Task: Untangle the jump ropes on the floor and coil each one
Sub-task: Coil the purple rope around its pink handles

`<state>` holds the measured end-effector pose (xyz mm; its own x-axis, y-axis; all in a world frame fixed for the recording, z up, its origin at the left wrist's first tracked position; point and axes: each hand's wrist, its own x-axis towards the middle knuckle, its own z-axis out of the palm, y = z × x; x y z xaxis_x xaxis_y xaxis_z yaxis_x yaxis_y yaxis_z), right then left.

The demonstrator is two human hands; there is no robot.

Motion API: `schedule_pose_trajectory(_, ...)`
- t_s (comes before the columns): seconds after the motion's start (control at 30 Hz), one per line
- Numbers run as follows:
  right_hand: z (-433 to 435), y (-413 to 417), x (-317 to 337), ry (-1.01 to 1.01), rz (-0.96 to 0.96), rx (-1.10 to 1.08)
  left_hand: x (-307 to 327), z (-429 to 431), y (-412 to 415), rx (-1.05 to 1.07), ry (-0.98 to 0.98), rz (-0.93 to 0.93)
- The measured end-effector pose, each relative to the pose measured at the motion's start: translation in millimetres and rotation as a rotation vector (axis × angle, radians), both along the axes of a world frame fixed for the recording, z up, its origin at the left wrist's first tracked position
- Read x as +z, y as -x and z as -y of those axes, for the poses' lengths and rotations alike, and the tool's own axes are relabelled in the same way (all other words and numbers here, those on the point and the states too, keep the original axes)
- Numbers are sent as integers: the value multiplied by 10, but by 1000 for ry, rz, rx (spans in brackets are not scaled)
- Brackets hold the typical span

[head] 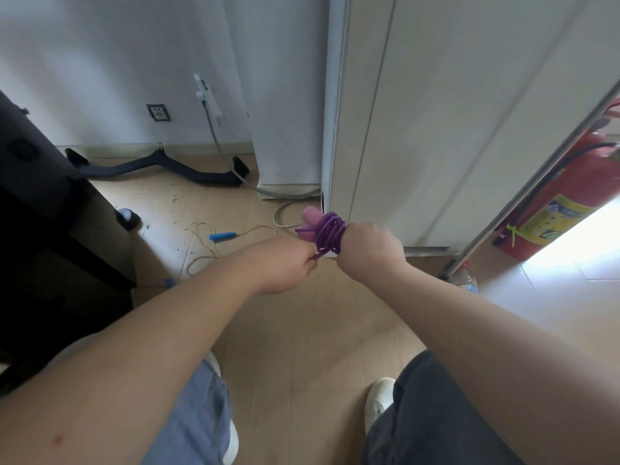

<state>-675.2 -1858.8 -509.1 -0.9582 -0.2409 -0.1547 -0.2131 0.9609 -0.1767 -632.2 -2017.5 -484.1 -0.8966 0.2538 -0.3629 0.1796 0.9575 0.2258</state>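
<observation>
The right hand [369,246] is up in the air over the floor [302,330], and its fingers are curled tight around a purple rope [328,234]. This rope is wound into a fat bundle of loops. Two pink handles [310,216] stick out on the far left side of the bundle. The left hand [285,263] is just beside it on the left, and its fingers pinch a loose bit of the purple rope that hangs from the bottom of the bundle. A thin pale rope [201,256] lies loose on the floor, farther away and to the left of the hands. It has a blue handle [223,235] on it. Behind the hands stands a tall white cabinet [436,129]. A red fire extinguisher [563,203] stands far off on the right. Two white shoes [377,401] show near the bottom.
</observation>
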Motion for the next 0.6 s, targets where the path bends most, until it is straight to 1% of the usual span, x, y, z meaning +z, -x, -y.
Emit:
schedule_pose_trajectory(0.03, -3, 11, -8, -19, -20, 12, 31, -5, 4, -8, 11, -29)
schedule_pose_trajectory(0.13, -23, 46, -26, -52, -45, 7, 101, -33, -38, 2, -20, -35)
schedule_pose_trajectory(0.37, -68, 103, -47, -76, -1, -35, 121, -67, -69, -38, -23, -94)
schedule_pose_trajectory(0.43, -121, 108, -69, -111, 25, 8, 109, 25, -87, -30, -106, -118)
schedule_pose_trajectory(0.5, -177, 102, -78, -143, 55, 73, 135, 159, -80, 42, -240, -164)
schedule_pose_trajectory(0.6, -161, 54, -79, -125, 73, 188, 163, 322, -22, 161, -380, -289)
